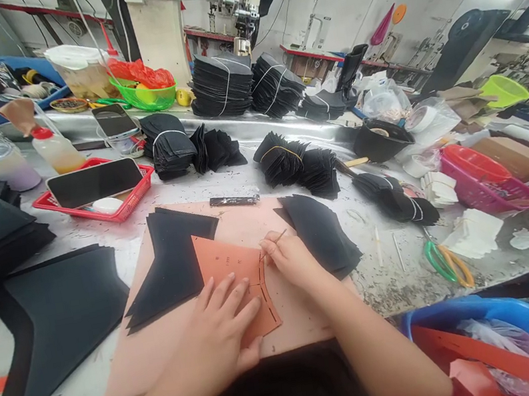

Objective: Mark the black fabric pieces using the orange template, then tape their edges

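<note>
My left hand (227, 319) lies flat with fingers spread, pressing on an orange pattern template (226, 257) that has slots and small printed marks. Pinched in the fingers of my right hand (288, 255) is a thin pen-like stick (279, 239), its lower end at a slot along the template's right edge. The template rests on a pinkish board (144, 360), overlapping a stack of black cut pieces (168, 261) on its left. More black pieces (321, 232) lie just right of my right hand. Whatever is directly beneath the template is hidden.
Large black panels (68, 312) cover the left side. Behind stand a red basket (117, 212) with a phone and several tied black bundles (281, 158). Scissors (450, 261) with green and orange handles lie right, above a blue bin (466, 309) at the table edge.
</note>
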`<state>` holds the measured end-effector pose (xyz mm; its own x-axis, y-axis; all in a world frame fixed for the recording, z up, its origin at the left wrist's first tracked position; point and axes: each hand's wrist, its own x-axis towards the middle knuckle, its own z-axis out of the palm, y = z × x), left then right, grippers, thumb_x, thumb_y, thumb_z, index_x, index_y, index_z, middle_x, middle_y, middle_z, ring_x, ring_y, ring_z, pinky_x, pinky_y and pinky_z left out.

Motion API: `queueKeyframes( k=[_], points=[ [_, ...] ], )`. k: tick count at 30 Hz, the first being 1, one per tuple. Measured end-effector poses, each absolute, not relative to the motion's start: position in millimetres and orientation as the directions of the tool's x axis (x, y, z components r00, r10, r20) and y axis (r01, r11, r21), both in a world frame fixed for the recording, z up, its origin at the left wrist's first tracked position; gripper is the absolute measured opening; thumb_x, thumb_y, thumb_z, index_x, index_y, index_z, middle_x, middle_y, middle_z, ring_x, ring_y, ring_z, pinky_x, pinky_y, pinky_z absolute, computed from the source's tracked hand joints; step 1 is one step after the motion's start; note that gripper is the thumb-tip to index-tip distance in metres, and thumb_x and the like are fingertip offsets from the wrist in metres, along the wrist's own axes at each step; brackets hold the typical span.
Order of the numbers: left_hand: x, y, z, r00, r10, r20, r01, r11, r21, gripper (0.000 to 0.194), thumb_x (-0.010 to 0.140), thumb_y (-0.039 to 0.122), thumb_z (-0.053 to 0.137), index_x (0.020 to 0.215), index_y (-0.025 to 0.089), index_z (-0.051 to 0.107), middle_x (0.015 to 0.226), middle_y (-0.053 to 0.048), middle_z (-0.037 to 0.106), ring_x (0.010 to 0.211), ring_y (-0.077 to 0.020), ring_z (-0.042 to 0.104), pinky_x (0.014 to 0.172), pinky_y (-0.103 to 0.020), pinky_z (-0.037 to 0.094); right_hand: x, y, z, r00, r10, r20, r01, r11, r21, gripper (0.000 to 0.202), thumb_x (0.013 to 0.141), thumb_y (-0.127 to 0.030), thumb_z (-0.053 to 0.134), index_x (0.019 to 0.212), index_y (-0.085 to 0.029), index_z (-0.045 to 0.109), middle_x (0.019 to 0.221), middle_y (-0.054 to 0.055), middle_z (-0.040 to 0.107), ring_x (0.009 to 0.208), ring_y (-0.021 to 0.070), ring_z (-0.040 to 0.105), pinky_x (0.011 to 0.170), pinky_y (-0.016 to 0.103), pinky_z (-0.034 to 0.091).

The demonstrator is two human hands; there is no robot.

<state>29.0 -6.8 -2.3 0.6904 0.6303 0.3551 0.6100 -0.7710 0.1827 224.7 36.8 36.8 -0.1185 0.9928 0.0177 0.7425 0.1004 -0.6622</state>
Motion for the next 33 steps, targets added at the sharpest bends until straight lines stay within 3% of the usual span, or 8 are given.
queueKeyframes(
  k=[5,10,17,24,28,33],
  points=[
    [29.2,-6.1,-1.9,0.688,0.627,0.364,0.607,-0.773,0.185,0.043,0.064,0.044,0.067,0.103,0.026,0.064,0.121,-0.006,0.062,0.117,-0.0297,0.050,0.107,-0.045,0.025,226.7,45.5,35.4,-0.137,0.991,0.011,0.738,0.109,-0.666,0.030,0.092,-0.022,0.043,0.062,-0.021,0.044,0.055,-0.004,0.054,0.057,0.0129,0.053,0.063,0.023,0.039],
    [28.3,-6.8,-2.2,0.689,0.631,0.357,0.609,-0.771,0.186,0.045,0.064,0.044,0.069,0.104,0.026,0.064,0.121,-0.005,0.062,0.117,-0.0294,0.050,0.107,-0.044,0.024,226.9,37.2,33.6,-0.032,0.999,0.044,0.739,0.054,-0.672,0.030,0.095,-0.023,0.034,0.070,-0.020,0.049,0.063,-0.001,0.058,0.060,0.0129,0.057,0.063,0.022,0.040],
    [29.1,-7.4,-3.1,0.691,0.633,0.348,0.605,-0.771,0.200,0.051,0.067,0.043,0.065,0.114,0.025,0.060,0.123,-0.005,0.060,0.118,-0.0282,0.049,0.108,-0.043,0.024,217.8,-9.4,40.4,-0.288,0.957,-0.025,0.785,0.221,-0.579,0.030,0.093,-0.025,0.041,0.067,-0.019,0.054,0.062,0.000,0.059,0.060,0.0140,0.055,0.057,0.022,0.037],
    [29.9,-7.6,-2.1,0.685,0.635,0.358,0.609,-0.768,0.198,0.046,0.067,0.043,0.065,0.109,0.025,0.063,0.122,-0.006,0.061,0.118,-0.0286,0.050,0.107,-0.044,0.026,217.7,-8.1,36.8,-0.204,0.978,0.053,0.781,0.194,-0.594,0.033,0.095,-0.024,0.036,0.068,-0.019,0.055,0.066,0.002,0.062,0.062,0.0137,0.057,0.062,0.022,0.039],
    [29.5,-9.3,-0.9,0.684,0.637,0.355,0.609,-0.767,0.204,0.043,0.068,0.041,0.065,0.108,0.026,0.063,0.122,-0.005,0.061,0.118,-0.0290,0.050,0.106,-0.046,0.028,222.3,-26.2,39.7,-0.254,0.967,-0.025,0.797,0.195,-0.572,0.034,0.093,-0.029,0.040,0.063,-0.020,0.053,0.059,0.000,0.058,0.056,0.0134,0.054,0.055,0.021,0.035],
    [31.7,-7.6,1.6,0.683,0.637,0.358,0.610,-0.766,0.201,0.042,0.069,0.040,0.065,0.108,0.025,0.063,0.122,-0.005,0.061,0.117,-0.0286,0.051,0.105,-0.045,0.029,223.7,-28.8,37.9,-0.284,0.958,-0.045,0.700,0.175,-0.692,0.035,0.092,-0.030,0.038,0.063,-0.020,0.054,0.061,0.000,0.061,0.058,0.0135,0.057,0.058,0.022,0.040]
  ],
)
